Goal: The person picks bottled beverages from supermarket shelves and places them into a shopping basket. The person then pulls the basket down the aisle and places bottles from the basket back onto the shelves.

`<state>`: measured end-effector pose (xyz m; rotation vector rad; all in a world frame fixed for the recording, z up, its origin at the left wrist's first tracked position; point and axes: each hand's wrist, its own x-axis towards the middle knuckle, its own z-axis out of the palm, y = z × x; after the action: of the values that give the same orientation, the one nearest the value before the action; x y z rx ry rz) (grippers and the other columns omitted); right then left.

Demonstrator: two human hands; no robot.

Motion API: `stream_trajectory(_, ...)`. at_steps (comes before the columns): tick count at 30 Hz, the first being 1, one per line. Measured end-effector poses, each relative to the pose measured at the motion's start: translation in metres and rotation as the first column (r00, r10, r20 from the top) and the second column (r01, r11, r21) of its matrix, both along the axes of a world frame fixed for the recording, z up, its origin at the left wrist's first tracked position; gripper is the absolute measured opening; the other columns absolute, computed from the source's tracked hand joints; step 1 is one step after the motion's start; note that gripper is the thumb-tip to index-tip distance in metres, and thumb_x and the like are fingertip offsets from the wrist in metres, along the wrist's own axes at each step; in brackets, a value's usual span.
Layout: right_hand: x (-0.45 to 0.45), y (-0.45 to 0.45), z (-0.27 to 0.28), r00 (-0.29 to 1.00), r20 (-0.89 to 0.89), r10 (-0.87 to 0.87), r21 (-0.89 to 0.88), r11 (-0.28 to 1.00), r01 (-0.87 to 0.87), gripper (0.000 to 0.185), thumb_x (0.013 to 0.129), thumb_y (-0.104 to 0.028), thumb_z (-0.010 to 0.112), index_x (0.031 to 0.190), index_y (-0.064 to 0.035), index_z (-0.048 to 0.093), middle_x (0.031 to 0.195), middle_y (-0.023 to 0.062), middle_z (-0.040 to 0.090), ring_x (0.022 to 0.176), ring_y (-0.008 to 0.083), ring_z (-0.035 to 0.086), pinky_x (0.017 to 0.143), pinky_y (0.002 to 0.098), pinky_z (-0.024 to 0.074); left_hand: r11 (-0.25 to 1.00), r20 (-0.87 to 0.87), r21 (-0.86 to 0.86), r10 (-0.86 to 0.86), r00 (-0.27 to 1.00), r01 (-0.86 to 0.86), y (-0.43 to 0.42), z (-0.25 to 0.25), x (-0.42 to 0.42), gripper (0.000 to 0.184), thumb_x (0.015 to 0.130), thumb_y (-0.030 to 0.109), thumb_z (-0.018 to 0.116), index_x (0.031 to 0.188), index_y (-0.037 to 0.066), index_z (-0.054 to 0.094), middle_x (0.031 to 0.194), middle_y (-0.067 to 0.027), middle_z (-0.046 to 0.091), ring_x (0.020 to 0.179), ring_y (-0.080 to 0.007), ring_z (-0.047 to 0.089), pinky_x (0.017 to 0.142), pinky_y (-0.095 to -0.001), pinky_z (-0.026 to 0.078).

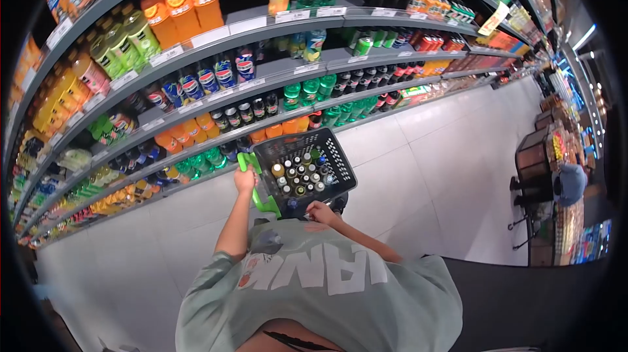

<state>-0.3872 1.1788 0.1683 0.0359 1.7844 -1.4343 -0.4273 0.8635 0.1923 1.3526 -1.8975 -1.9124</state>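
Note:
My left hand [245, 179] is wrapped around the bright green handle [265, 206] of a shopping cart. The cart carries a dark grey perforated basket [338, 156]. Several bottles [299, 170] stand upright in it, mostly with pale or white caps; a green and a blue cap show on the far side. My right hand [320, 213] is just in front of my shirt, close to the basket's near edge. Its fingers are loosely bent and partly apart, and no object shows in them.
Long curved-looking shelves [281, 18] of drinks run along the left and ahead, with orange soda bottles [178, 5], Pepsi cans [207, 81] and green bottles [309, 92]. Tiled floor [418, 136] stretches ahead and right. A person in blue [570, 184] stands by a display [533, 149] at far right.

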Motion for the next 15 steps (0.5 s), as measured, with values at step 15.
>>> stream_trajectory(15, 0.028, 0.056, -0.062, 0.952, -0.283, 0.118, 0.623, 0.777, 0.089, 0.027, 0.091, -0.025, 0.048, 0.107, -0.0044, 0.057, 0.102, 0.0241, 0.066, 0.098, 0.0406, 0.064, 0.085, 0.0475, 0.0497, 0.997, -0.071, 0.049, -0.064, 0.995, 0.068, -0.005, -0.009, -0.002, 0.015, 0.089, 0.013, 0.055, 0.082, 0.000, 0.052, 0.055, -0.0067, 0.048, 0.038, -0.0185, 0.049, 0.035, -0.0341, 0.039)
